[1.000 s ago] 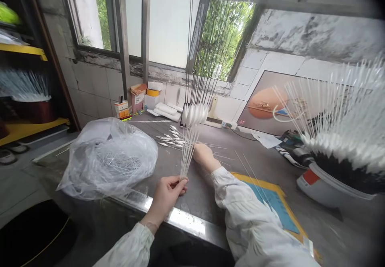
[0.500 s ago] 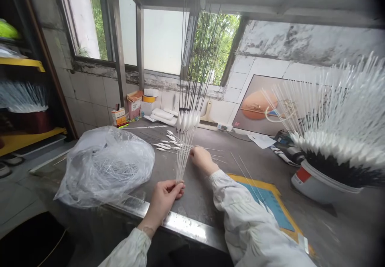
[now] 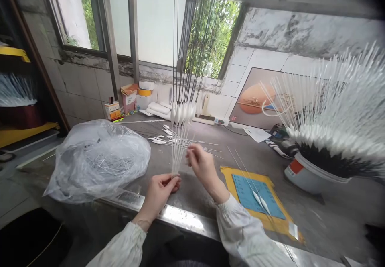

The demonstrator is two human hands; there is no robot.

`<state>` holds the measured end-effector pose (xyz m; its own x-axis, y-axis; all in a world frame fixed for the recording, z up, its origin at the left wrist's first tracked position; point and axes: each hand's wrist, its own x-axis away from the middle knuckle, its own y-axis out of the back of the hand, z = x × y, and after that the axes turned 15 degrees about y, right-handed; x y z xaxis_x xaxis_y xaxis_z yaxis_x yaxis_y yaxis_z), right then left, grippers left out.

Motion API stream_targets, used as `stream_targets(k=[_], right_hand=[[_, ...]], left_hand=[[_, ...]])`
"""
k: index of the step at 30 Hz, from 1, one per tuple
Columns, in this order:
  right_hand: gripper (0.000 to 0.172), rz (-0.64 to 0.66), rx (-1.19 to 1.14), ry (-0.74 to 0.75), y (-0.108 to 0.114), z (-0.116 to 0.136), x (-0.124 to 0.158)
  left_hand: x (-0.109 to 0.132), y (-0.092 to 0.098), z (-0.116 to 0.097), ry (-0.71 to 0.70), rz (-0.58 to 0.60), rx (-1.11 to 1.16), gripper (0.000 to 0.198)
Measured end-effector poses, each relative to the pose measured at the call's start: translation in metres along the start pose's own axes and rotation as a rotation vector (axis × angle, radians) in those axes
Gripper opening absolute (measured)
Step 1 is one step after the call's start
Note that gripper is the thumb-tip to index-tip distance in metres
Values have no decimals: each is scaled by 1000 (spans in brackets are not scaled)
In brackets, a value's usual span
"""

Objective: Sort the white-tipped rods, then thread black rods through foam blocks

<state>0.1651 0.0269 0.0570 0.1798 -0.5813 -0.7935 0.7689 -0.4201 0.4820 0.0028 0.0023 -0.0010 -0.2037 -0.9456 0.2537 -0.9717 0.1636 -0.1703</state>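
Left hand (image 3: 158, 196) pinches an upright sheaf of long swabs (image 3: 178, 150) above a steel-edged workbench (image 3: 180, 217)

Behind the bench, a window (image 3: 156, 26) and a stained tiled wall (image 3: 81, 86) close off the view. At right, a white plastic pail (image 3: 313, 174) bristles with a dense fan of similar swabs, and a clear plastic bag (image 3: 96, 162) of loose white sticks slumps at left. Between them lies a yellow-bordered mat with a blue pad (image 3: 249, 194), two swabs (image 3: 260, 202) resting across it.

The sheaf stands just above the left hand, its fingers closed firmly around the base, with white tapered heads higher up and thin dark shafts rising past the window. These should handle as light, whippy and easily tangled things, the soft heads likely to crush – so the bare sticks look the place to grip. The right hand (image 3: 203, 168) is raised just beside the sheaf, fingertips (image 3: 190, 150) drawn together – whether they hold a single stick, I cannot tell
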Motion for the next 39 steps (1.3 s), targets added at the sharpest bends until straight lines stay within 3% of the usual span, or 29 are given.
stream_targets(k=[3,8,19,25,31,36,39], right_hand=[[21,-44,-134,-2,-10,7,14],[19,-207,-252,-33,-9,21,12],[15,-220,-296,-34,-6,26,10],[12,-119,-287,-30,-2,24,10],[18,126,-313,-105,-3,24,11],[35,251,-148,-116,-1,21,8],[51,318,20,-190,-1,-9,-7]], left_hand=[[1,0,-2,-2,1,-1,35],[3,0,-3,-3,14,4,33],[2,1,0,-9,24,0,32],[4,1,-2,3,35,28,33],[2,3,-1,-31,63,-24,33],[-1,3,3,-36,48,-28,33],[0,2,2,-2,17,-11,35]])
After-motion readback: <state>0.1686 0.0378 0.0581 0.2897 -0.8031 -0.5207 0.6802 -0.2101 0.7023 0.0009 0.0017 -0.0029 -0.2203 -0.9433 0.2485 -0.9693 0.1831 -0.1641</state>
